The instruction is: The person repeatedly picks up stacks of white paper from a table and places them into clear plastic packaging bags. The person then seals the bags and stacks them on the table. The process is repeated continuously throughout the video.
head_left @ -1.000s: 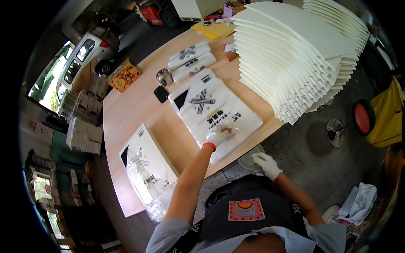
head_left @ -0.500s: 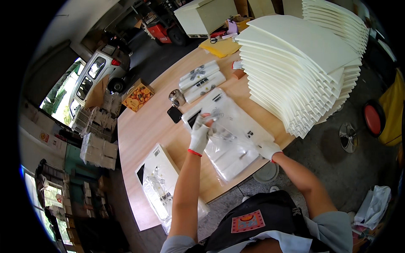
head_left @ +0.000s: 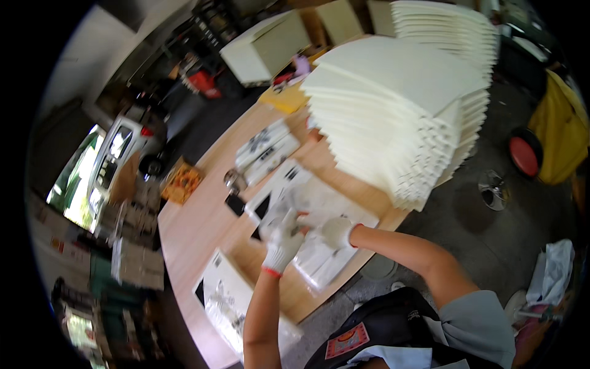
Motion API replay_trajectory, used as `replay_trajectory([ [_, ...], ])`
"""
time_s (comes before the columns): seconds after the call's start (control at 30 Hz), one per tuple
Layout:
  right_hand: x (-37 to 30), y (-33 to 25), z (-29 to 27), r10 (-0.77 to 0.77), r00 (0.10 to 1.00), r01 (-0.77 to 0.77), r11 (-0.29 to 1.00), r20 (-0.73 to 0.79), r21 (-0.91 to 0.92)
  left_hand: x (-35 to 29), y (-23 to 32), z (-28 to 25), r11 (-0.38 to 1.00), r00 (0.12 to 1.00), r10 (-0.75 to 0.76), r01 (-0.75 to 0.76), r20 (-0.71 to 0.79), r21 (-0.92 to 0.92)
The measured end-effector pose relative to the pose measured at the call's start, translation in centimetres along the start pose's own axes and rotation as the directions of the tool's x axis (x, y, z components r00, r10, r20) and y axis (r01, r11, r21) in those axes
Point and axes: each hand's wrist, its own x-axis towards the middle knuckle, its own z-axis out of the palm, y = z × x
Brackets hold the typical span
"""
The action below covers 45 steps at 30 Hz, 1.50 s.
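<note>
A pile of clear printed plastic bags (head_left: 335, 200) lies on the wooden table in front of me. Over it, my left hand (head_left: 284, 245), in a white work glove with a red cuff and bare fingertips, is closed on a crumpled clear plastic bag. Close beside it on the right is my right hand (head_left: 338, 233), gloved the same way. Its fingers are smeared by motion, so their grip does not show. A white board in a printed clear bag (head_left: 224, 295) rests at the near left of the table.
A tall fanned stack of white boards (head_left: 393, 92) fills the table's right side. Rolled printed bags (head_left: 267, 150), a metal cup (head_left: 233, 179), a black phone (head_left: 235, 205) and a box with orange prints (head_left: 182, 182) are farther back. A red stool (head_left: 524, 155) stands right.
My right hand has moved left from the bag pile's right edge to beside my left hand. The clear bag is now bunched near my left hand. The whole view has shifted.
</note>
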Motion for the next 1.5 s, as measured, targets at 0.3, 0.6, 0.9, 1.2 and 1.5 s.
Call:
replay_trajectory([
  [0.3, -16.6, 2.1, -26.1, -0.113, 0.623, -0.431, 0.776, -0.774, -0.460, 1.5, 9.4, -3.8, 0.824, 0.821, 0.487, -0.319, -0.299, 0.468],
  [0.6, -17.0, 7.8, -29.3, -0.017, 0.868, -0.375, 0.633, -0.496, -0.678, 7.6, 17.8, 2.1, 0.686, 0.942, 0.266, -0.034, 0.207, -0.727],
  [0.9, -16.7, -4.6, -28.4, -0.325, 0.796, -0.123, 0.738, -0.510, -0.663, 9.7, 20.2, 2.1, 0.169, 0.922, 0.035, 0.375, 0.385, -0.912],
  [1.2, -20.9, -0.9, -22.9, 0.446, 0.770, 0.069, 0.652, -0.456, 0.755, 1.0, 13.1, -6.0, 0.906, 0.973, 0.114, -0.019, 0.201, -0.423],
  [1.5, -16.0, -4.0, -8.1, 0.685, 0.506, -0.235, 0.694, -0.524, 0.680, -7.7, 15.3, 8.9, 0.901, 0.902, 0.381, -0.313, -0.202, 0.301],
])
